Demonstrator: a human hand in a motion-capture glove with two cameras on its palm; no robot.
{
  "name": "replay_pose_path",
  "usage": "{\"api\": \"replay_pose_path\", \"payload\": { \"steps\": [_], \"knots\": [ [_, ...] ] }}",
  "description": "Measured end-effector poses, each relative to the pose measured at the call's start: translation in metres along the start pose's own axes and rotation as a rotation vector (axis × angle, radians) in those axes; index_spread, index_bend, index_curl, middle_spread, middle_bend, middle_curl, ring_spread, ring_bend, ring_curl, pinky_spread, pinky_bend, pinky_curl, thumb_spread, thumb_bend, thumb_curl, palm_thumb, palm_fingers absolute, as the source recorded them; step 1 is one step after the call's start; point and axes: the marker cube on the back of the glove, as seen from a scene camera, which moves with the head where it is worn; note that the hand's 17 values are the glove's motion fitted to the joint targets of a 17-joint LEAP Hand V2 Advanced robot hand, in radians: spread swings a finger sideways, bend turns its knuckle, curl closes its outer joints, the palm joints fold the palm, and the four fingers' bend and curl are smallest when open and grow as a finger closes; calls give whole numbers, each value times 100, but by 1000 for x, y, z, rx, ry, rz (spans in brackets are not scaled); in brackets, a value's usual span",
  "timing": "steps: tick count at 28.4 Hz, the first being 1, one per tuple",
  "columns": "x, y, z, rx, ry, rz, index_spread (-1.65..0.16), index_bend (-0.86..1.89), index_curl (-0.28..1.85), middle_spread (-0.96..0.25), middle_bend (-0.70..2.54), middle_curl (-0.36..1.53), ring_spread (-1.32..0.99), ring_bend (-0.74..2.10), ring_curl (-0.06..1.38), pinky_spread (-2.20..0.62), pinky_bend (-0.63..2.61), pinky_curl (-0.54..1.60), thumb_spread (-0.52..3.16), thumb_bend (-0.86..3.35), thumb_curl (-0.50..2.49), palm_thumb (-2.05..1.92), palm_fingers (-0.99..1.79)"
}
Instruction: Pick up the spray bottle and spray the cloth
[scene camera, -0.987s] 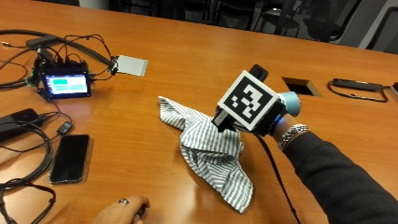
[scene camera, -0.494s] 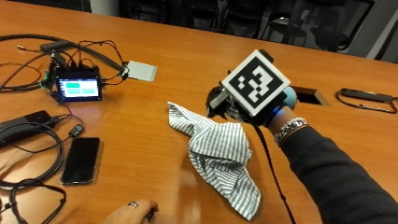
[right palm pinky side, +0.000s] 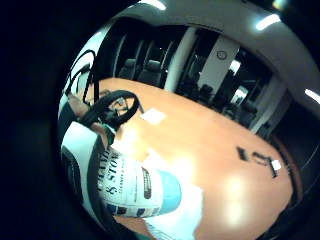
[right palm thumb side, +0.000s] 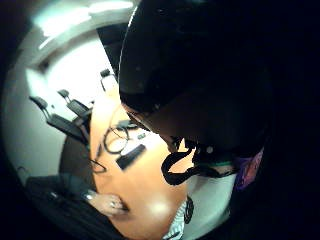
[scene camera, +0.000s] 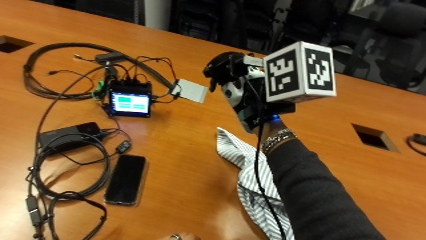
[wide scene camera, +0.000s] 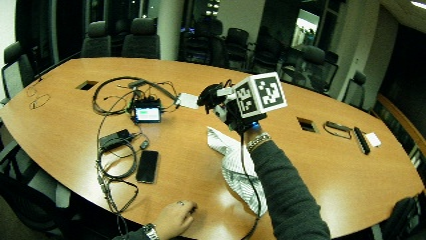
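The bottle is already off the worktop, up in the gloved right hand. You can't really see the bottle in the outside view because the hand covers it, but the little-finger palm view is filled with its printed label and pale blue part, so it sits right against the palm. The grip looks wrapped around the bottle, fingers curled. Can't see the trigger or which finger is on it.

The cloth, a striped one, lies crumpled on the worktop, below and slightly behind the raised hand, partly hidden under the forearm.

So I'd say the step in hand is aiming before squeezing. How I'd do it:

- Can't tell from these views where the nozzle points, so sort that first. It needs to face down at the cloth.
- Bring the hand back over the cloth or tilt the wrist so the spray lands on the stripes and not bare wood.
- Watch the electronics. The little screen unit and phone sit off to the side among cables, and mist drifting that way would be bad.
- The bare hand rests at the worktop edge, well away from the cloth.
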Motion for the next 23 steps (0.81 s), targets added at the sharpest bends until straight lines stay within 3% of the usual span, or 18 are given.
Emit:
{"api": "replay_pose_path", "payload": {
  "steps": [12, 23],
  "knots": [
    [83, 43, 57, 120, -530, 570, -26, 18, 52, -16, 42, 47, -15, 58, 43, -22, 47, 38, 120, -1, 50, 77, 129],
    [108, 77, 88, 95, -466, 584, -25, 18, 51, -14, 40, 47, -14, 56, 43, -20, 48, 38, 124, -1, 49, 79, 128]
  ]
}}
